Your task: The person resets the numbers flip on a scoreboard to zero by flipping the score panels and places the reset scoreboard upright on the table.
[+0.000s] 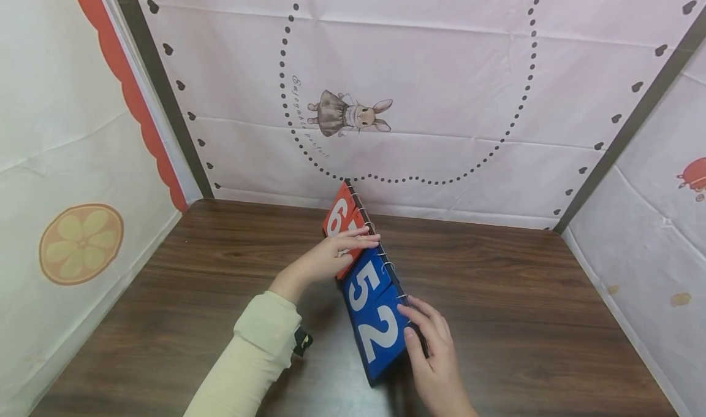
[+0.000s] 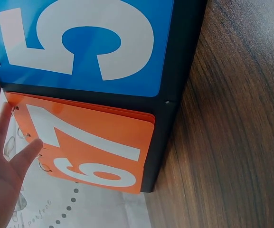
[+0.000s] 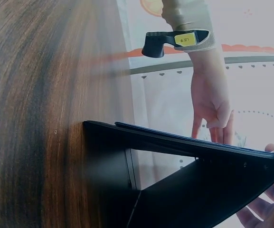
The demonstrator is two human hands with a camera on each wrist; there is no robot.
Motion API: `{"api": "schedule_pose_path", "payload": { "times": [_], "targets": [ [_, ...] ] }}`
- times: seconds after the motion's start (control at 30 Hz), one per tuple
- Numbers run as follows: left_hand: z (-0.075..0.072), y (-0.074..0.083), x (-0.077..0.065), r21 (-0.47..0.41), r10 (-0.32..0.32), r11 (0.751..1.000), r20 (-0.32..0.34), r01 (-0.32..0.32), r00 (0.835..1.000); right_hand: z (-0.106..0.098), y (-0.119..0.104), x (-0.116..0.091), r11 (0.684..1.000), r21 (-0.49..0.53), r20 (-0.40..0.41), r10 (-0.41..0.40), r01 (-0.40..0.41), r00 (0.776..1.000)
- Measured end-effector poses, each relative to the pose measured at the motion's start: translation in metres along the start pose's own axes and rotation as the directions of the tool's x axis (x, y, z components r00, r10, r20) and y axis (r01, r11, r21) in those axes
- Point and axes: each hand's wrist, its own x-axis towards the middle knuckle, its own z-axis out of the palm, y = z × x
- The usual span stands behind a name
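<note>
A tabletop flip scoreboard (image 1: 371, 319) stands tented on the table, its card side facing left. Its blue cards (image 2: 87, 42) show 5 and 2 at the near half; the orange-red cards (image 2: 94, 142) hang at the far half, one showing a 6. Metal rings (image 1: 388, 266) run along the top ridge. My left hand (image 1: 325, 257) pinches the ridge near the middle, thumb on the orange-red side and fingers reaching over the top. My right hand (image 1: 432, 349) grips the near end of the ridge, thumb by the blue 2. In the right wrist view the black underside (image 3: 184, 185) shows.
The dark wooden table (image 1: 529, 306) extends on both sides of the scoreboard. Behind it hangs a pale cloth wall (image 1: 441, 86) with a printed rabbit, close to the scoreboard's far end. Side cloths (image 1: 72, 159) enclose the left and right. A black wrist strap (image 1: 302, 341) sits at the left cuff.
</note>
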Motion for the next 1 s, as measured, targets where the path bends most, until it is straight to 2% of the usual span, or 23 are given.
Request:
{"api": "schedule_pose_path", "payload": {
  "times": [0.23,0.5,0.7,0.8,0.87,0.93,1.0],
  "targets": [
    [0.0,0.0,0.0,0.007,0.012,1.0,-0.002,-0.012,1.0,0.0,-0.003,0.001,0.994,0.03,0.006,0.103,-0.103,0.995],
    [0.0,0.0,0.0,0.003,-0.001,1.0,0.001,0.001,1.0,0.0,-0.002,0.001,0.994,0.024,0.012,0.102,-0.103,0.995],
    [0.001,0.0,0.0,0.008,-0.001,1.0,0.002,0.001,1.0,-0.004,0.006,0.0,0.978,0.148,0.009,0.148,-0.148,0.989],
    [0.001,0.0,0.001,0.008,0.002,1.0,0.007,-0.002,1.0,-0.009,0.016,0.0,0.96,0.214,0.043,0.175,-0.18,0.984],
    [0.001,0.0,0.001,0.007,0.005,1.0,0.01,-0.005,1.0,-0.013,0.023,0.0,0.937,0.28,0.118,0.184,-0.21,0.976],
    [0.001,0.0,0.001,0.004,0.009,1.0,0.013,-0.009,1.0,-0.018,0.027,0.001,0.9,0.332,0.212,0.22,-0.282,0.952],
    [0.0,0.0,0.0,0.002,0.012,1.0,0.013,-0.012,1.0,-0.02,0.031,0.003,0.852,0.369,0.294,0.271,-0.371,0.916]
  ]
}}
